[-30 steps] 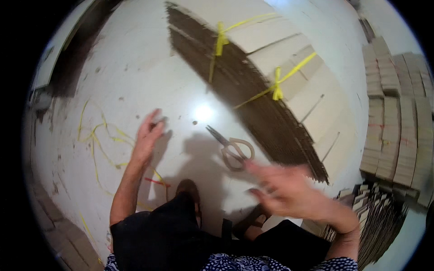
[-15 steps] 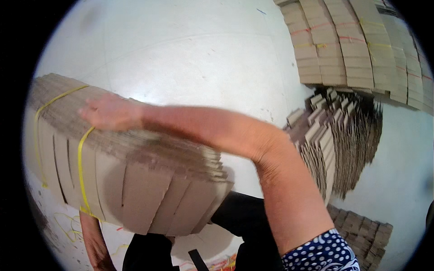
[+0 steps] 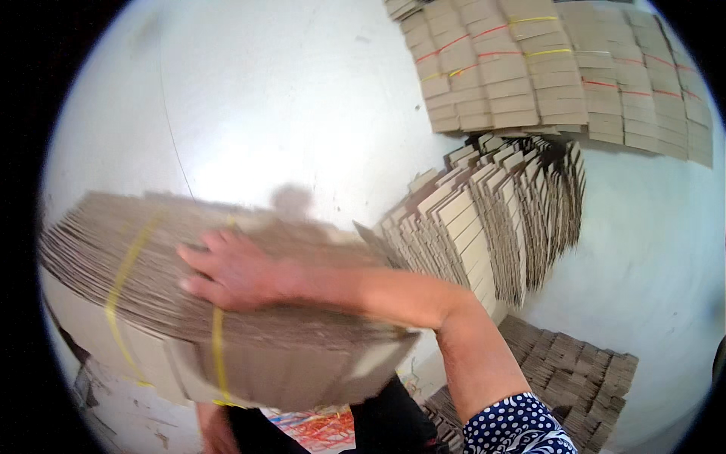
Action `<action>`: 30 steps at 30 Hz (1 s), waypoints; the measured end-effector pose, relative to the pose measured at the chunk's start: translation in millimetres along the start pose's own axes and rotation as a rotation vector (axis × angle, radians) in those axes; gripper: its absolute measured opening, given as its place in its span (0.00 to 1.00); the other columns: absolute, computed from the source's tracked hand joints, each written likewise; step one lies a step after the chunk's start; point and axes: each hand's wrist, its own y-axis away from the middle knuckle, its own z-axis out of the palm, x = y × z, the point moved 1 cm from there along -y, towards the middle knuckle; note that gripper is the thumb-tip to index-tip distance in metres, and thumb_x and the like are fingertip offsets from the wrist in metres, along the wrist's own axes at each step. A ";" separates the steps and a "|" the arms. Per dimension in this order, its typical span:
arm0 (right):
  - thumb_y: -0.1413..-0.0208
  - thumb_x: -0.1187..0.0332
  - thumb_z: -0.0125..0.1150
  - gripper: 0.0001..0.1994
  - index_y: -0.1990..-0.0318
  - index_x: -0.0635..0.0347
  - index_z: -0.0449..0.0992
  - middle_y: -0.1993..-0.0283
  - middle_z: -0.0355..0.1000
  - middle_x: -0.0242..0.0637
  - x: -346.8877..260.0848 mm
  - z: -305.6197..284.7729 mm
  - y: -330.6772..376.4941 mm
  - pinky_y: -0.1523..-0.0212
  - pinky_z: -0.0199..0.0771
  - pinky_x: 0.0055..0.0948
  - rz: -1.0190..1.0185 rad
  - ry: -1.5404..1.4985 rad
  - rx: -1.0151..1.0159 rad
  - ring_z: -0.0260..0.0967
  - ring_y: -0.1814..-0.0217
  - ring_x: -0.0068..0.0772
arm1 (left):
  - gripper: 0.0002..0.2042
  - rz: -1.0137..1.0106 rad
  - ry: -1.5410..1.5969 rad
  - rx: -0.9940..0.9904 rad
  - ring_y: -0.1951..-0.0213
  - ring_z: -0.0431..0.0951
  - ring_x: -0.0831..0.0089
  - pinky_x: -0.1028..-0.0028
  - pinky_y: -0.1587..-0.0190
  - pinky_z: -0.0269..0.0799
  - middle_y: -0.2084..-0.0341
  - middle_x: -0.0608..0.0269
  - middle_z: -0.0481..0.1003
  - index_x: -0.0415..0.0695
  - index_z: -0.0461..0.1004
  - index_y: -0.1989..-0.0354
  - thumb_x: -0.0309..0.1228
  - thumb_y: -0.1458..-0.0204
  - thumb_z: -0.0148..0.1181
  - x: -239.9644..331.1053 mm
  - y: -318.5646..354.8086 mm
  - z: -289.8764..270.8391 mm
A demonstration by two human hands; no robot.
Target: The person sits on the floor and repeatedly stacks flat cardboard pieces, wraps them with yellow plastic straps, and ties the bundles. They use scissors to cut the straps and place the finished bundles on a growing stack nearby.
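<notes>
A long bundle of flat cardboard pieces (image 3: 151, 280), packed on edge, lies across in front of me at the left, above my legs. Two yellow straps run around it: one strap (image 3: 113, 295) nearer its left end, another strap (image 3: 218, 356) around its middle. My right hand (image 3: 234, 272) rests on the bundle's top over the middle strap, fingers spread and pointing left. My left forearm (image 3: 214, 430) comes up below the bundle's front side; the bundle hides that hand's fingers. The bundle's right end is blurred.
Loose cardboard pieces (image 3: 461, 219) stand in leaning rows right of the bundle. Strapped cardboard stacks (image 3: 522, 83) line the back right. A darker cardboard stack (image 3: 575, 371) sits at the lower right. Red and orange strands (image 3: 325, 431) lie on the pale floor between my legs.
The bundle has moved right, closer to the leaning rows, and shows more of its top. My right hand has gone from between the straps to the middle strap. The view has shifted.
</notes>
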 end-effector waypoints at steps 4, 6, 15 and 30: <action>0.39 0.49 0.38 0.30 0.37 0.61 0.56 0.43 0.56 0.57 -20.5 -36.5 124.6 0.40 0.53 0.48 0.157 0.024 -0.032 0.54 0.41 0.55 | 0.22 -0.085 -0.041 -0.041 0.48 0.68 0.61 0.62 0.44 0.63 0.51 0.55 0.68 0.43 0.63 0.51 0.49 0.41 0.40 -44.1 90.6 52.4; 0.38 0.49 0.37 0.30 0.35 0.59 0.55 0.39 0.53 0.58 -38.4 -67.9 194.3 0.38 0.53 0.47 0.261 -0.011 -0.061 0.53 0.38 0.56 | 0.22 -0.107 -0.077 -0.037 0.48 0.68 0.60 0.62 0.44 0.63 0.51 0.55 0.68 0.42 0.63 0.51 0.49 0.41 0.40 -60.3 130.9 80.2; 0.38 0.48 0.40 0.29 0.36 0.58 0.57 0.39 0.53 0.60 -60.9 -174.1 460.4 0.39 0.54 0.47 0.440 -0.025 0.262 0.54 0.39 0.59 | 0.22 -0.130 -0.239 -0.136 0.46 0.67 0.59 0.61 0.42 0.61 0.51 0.54 0.68 0.41 0.63 0.50 0.48 0.40 0.39 -126.1 243.1 275.4; 0.48 0.53 0.53 0.29 0.41 0.61 0.64 0.43 0.53 0.63 -33.1 -551.5 523.3 0.45 0.58 0.50 0.454 0.449 0.825 0.55 0.44 0.64 | 0.23 -0.222 -0.323 -0.506 0.44 0.66 0.58 0.61 0.40 0.59 0.51 0.53 0.69 0.38 0.63 0.48 0.47 0.39 0.36 -202.7 211.6 707.9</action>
